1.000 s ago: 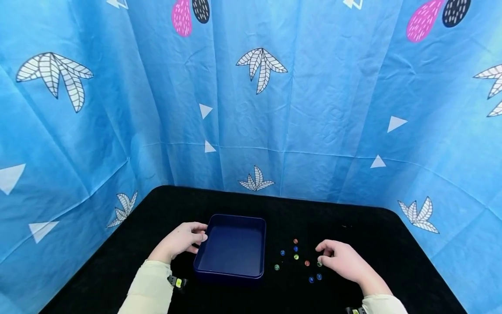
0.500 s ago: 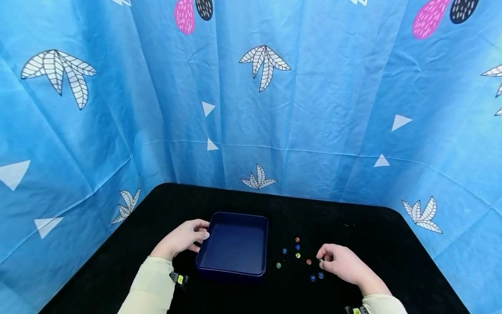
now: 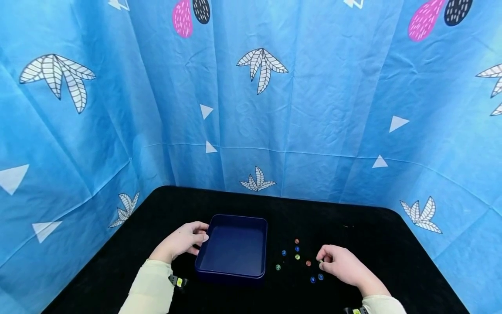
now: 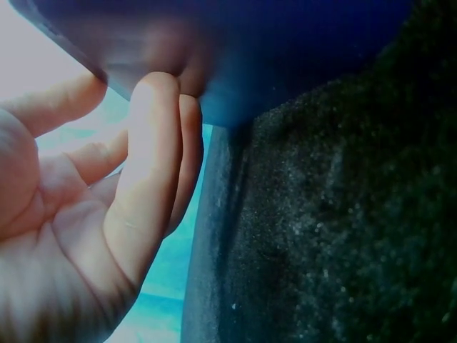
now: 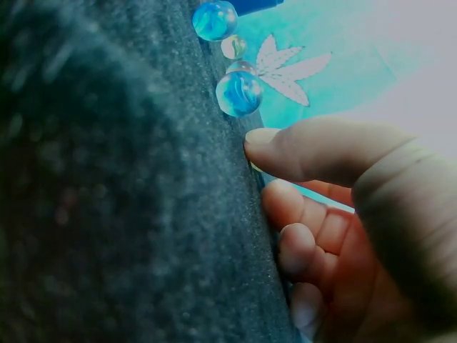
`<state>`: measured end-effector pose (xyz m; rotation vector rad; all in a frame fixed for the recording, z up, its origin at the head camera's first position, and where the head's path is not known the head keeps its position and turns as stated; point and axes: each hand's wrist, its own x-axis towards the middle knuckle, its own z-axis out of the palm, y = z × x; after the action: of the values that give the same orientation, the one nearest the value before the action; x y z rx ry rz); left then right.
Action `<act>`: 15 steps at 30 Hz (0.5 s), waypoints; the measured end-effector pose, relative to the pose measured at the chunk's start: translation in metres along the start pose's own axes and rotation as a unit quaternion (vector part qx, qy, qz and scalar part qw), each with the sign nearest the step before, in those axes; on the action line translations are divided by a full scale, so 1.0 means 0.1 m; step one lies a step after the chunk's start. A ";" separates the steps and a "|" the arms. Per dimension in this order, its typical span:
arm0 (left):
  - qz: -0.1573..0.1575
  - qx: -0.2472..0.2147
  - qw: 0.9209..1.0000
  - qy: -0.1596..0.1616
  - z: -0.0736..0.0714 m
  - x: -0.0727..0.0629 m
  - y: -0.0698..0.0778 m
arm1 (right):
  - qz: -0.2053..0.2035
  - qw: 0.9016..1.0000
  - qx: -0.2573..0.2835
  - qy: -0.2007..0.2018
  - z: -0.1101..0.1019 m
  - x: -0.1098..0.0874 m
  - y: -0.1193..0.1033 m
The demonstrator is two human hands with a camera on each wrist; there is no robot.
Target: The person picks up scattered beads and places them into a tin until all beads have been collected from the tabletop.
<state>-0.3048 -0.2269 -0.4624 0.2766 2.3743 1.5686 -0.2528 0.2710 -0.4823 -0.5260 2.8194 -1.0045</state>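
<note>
My left hand [image 3: 182,239] holds a shallow dark-blue square box [image 3: 231,274] by its left wall, thumb at the rim. In the left wrist view its fingers [image 4: 146,150] touch the wall's outer face. Right of the box, my right hand [image 3: 345,265] pinches a greenish glass marble [image 3: 320,262] between thumb and index finger, low at the cloth. The fingers mostly hide that marble; only a yellowish sliver shows in the right wrist view. Close by lie an orange marble [image 3: 308,263] and two blue marbles [image 3: 320,277] [image 3: 312,280].
Between box and right hand lie more marbles: an orange one [image 3: 296,241], a blue one [image 3: 297,249], another blue one [image 3: 284,253], a yellow-green one [image 3: 297,257] and a green one [image 3: 278,267]. Black cloth [image 3: 306,218] covers the table. A blue patterned curtain [image 3: 313,109] hangs behind.
My right thumb and index finger have come together on the greenish marble, which lay by the thumb before. The left hand stays at the box. The head view shifts slightly.
</note>
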 end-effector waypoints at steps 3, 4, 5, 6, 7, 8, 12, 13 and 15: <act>-0.001 0.003 1.000 0.003 0.00 0.01 -0.01 | 0.007 1.000 0.007 0.004 0.00 0.00 0.00; -0.001 0.003 1.000 0.004 -0.01 0.01 -0.01 | 0.008 1.000 0.009 0.005 0.01 0.00 -0.01; -0.002 0.002 1.000 0.003 -0.01 0.01 -0.01 | 0.010 1.000 0.011 0.007 0.01 0.00 -0.01; -0.002 0.001 1.000 0.003 -0.01 0.01 -0.01 | 0.010 1.000 0.013 0.009 0.01 0.00 -0.01; -0.001 0.001 1.000 0.002 -0.01 0.02 -0.01 | 0.010 1.000 0.010 0.014 0.01 0.00 -0.02; 0.000 -0.001 1.000 0.002 -0.01 0.02 -0.01 | 0.009 1.000 0.008 0.020 0.00 0.01 -0.03; 0.003 -0.006 1.000 -0.003 -0.01 0.02 -0.01 | 0.007 0.998 -0.007 0.055 -0.02 0.02 -0.11; 0.003 -0.005 1.000 -0.003 -0.01 0.01 -0.01 | 0.008 0.998 -0.012 0.066 -0.02 0.02 -0.13; 0.001 -0.006 1.000 -0.004 -0.01 0.01 0.00 | 0.009 0.996 -0.018 0.085 -0.03 0.02 -0.20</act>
<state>-0.3062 -0.2270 -0.4624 0.2823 2.3594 1.5794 -0.2496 0.2571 -0.4671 -0.4362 2.9897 -1.0434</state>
